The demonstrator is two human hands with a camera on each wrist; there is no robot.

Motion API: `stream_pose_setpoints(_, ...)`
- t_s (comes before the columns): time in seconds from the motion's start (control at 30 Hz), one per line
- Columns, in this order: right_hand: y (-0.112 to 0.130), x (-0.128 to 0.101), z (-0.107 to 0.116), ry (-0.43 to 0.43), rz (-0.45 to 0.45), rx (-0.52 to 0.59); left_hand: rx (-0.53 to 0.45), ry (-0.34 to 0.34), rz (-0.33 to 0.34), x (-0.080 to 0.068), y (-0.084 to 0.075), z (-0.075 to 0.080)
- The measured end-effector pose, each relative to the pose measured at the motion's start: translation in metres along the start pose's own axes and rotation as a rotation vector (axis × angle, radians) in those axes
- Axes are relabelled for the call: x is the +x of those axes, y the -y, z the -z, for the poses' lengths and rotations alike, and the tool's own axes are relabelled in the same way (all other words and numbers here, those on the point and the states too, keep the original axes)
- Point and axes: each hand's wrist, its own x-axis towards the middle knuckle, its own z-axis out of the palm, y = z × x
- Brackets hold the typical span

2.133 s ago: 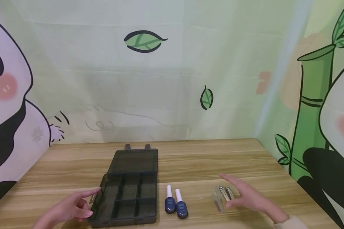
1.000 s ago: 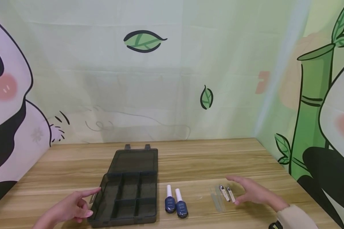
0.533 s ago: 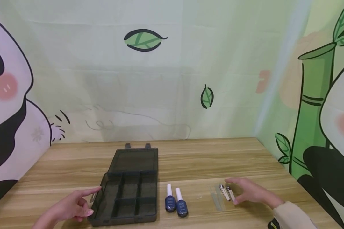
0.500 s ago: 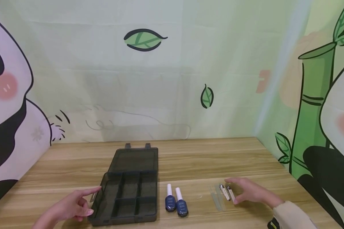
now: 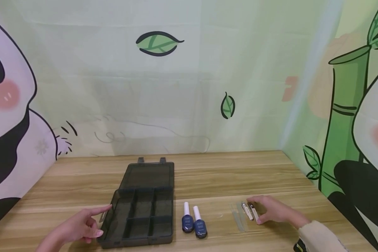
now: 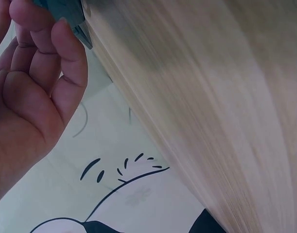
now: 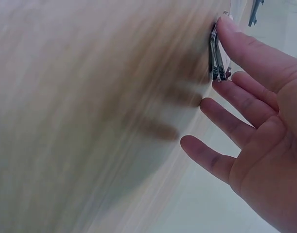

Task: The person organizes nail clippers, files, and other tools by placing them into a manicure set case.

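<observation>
In the head view, my left hand [image 5: 76, 226] lies at the left side of a dark, see-through compartment box [image 5: 138, 242]. Its straight index finger touches the side wall, the thumb is at the near corner, and the other fingers are loosely bent. The box lid [image 5: 149, 175] lies folded back. On the right, my right hand [image 5: 275, 210] pinches a metal nail clipper [image 5: 253, 212] lengthwise, the thumb at one end and fingertips at the other. The right wrist view shows this clipper [image 7: 215, 54] close to the tabletop. A second nail clipper [image 5: 247, 211] lies beside it.
Two dark blue nail polish bottles [image 5: 187, 224] with white caps lie between the box and the clippers. Thin, flat, translucent strips [image 5: 237, 221] lie left of the clippers. A printed cloth [image 5: 176, 105] stands behind the wooden table [image 5: 226, 175].
My right hand first drew back to the right, uncovering the clippers, then its fingers narrowed around the right-hand clipper. The left hand and the box have stayed in place.
</observation>
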Motion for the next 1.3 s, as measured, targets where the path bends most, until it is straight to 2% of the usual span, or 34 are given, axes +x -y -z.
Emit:
stream_pose_setpoints(0.3, -0.0005, 0.0018, -0.0003, 0.012, -0.021, 0.001, -0.015, 0.018, -0.018, -0.0006, 0.0021, 0.0003)
stream_pose_setpoints(0.63, -0.0011, 0.0027, -0.0006, -0.024, -0.032, 0.010, -0.001, 0.016, -0.019, -0.0010, 0.0014, -0.0003)
stream_pose_setpoints(0.93, -0.0010, 0.0017, 0.0015, -0.103, -0.100, 0.156, -0.003, 0.015, -0.019, -0.0009, 0.0011, -0.0002)
stream_pose_setpoints(1.03, -0.0011, 0.0022, 0.0003, -0.138, -0.163, 0.199, 0.002, 0.001, -0.003, -0.0007, 0.0004, -0.0004)
stream_pose_setpoints(1.17, -0.0006, 0.0019, -0.0013, -0.182, -0.234, 0.293, 0.009, -0.008, 0.007, -0.0011, -0.0010, -0.0008)
stream_pose_setpoints(1.3, 0.0022, 0.0003, -0.0020, -0.198, -0.263, 0.405, 0.005, -0.002, 0.005, -0.0011, -0.0013, -0.0007)
